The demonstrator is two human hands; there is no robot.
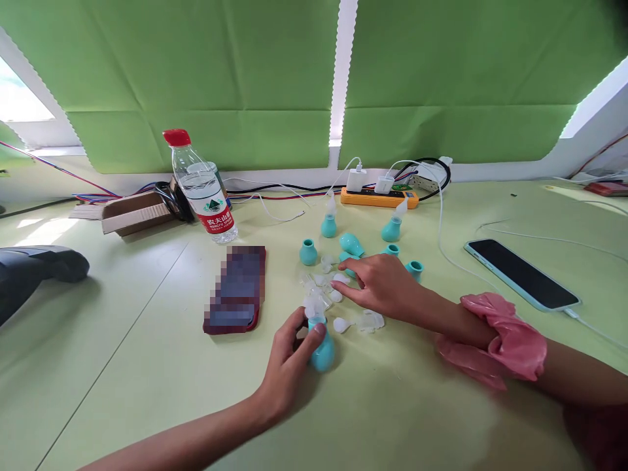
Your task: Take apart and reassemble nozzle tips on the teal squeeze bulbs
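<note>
My left hand [294, 347] is closed round a turquoise rubber bulb [322, 355], with a clear plastic piece [314, 307] at its neck. Over the small clear and white plastic parts [321, 282] is my right hand [377, 281], thumb and index finger stretched out and apart, nothing visible between them. Beyond and beside it are more turquoise bulbs, among them an upright one [308, 252], one lying down [351, 244] and an open-necked one [415, 269] partly behind my wrist. Two bulbs with translucent pointed tips [329, 222] [391, 227] stand farther back. A white round-ended part [342, 325] lies nearer me.
A phone in a red case [240, 288] lies left, and a charging phone [523, 273] right. A water bottle [209, 196] stands near an open cardboard box [140, 212]. An orange power strip [380, 197] with chargers and cables runs along the back. A dark grey object [42, 268] juts in at left.
</note>
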